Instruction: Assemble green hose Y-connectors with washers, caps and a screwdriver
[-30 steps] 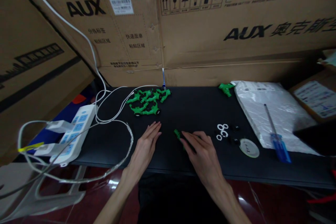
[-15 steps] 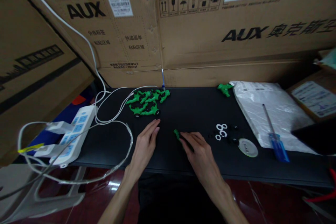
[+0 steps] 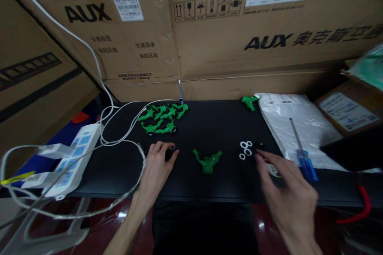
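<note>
Leftmost, the white power strip lies at the left end of the bench, its cables looping toward a cluster of green fittings on the far side. Just nearer than that cluster is my left hand; half a second ago it lay almost flat, and now its thumb and fingers are curled around a small dark piece. Next, near the middle, the Y-shaped green fitting lies with its two arms pointing to the far side. A moment ago my right hand covered most of it; that hand has since let go and moved right, so the fitting now rests on its own, touched by neither hand, and both hands are over at the small parts. Right of it are four white rings, with a black part just beyond. My right hand has its thumb and forefinger drawn close together beside them, blurred and dark at the tips, so I can't tell whether anything is pinched there. It partly covers a round disc. Farther right, a blue-handled screwdriver lies across a white package.
</note>
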The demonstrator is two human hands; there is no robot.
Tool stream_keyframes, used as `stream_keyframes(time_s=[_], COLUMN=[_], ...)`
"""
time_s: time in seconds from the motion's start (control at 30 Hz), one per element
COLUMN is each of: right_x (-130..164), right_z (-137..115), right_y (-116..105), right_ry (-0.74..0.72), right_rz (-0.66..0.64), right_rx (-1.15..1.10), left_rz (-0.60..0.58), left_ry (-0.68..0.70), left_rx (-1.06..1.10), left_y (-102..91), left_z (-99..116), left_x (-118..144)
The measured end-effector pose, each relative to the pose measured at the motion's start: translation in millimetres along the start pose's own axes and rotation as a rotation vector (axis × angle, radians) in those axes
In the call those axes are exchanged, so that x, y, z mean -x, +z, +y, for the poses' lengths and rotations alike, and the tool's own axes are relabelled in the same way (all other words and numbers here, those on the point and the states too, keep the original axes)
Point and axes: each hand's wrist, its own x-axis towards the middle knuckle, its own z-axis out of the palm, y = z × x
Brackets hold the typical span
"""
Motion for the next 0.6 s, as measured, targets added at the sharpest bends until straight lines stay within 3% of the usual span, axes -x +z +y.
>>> stream_keyframes(time_s=[0.1, 0.2, 0.37, 0.6], right_x=[2.3, 8.5, 11.0, 11.9], right_z=[47.8, 79.8, 96.5, 123.9], right_y=[-30.2, -40.4, -33.0, -34.3], right_ry=[0.157, 0.271, 0.413, 0.4], right_rz=[0.08, -0.024, -0.08, -0.14], right_rx=[0.336, 0.481, 0.554, 0.643], left_rz=[-0.025, -0.098, -0.153, -0.185], left_ry=[0.058, 0.147, 0.21, 0.163], left_rx=[-0.063, -0.23, -0.341, -0.06], left_y=[1.9, 2.4, -0.6, -7.3], left_z=[-3.6, -6.0, -0.1, 26.7], left_x=[-6.3, -12.5, -19.2, -22.6])
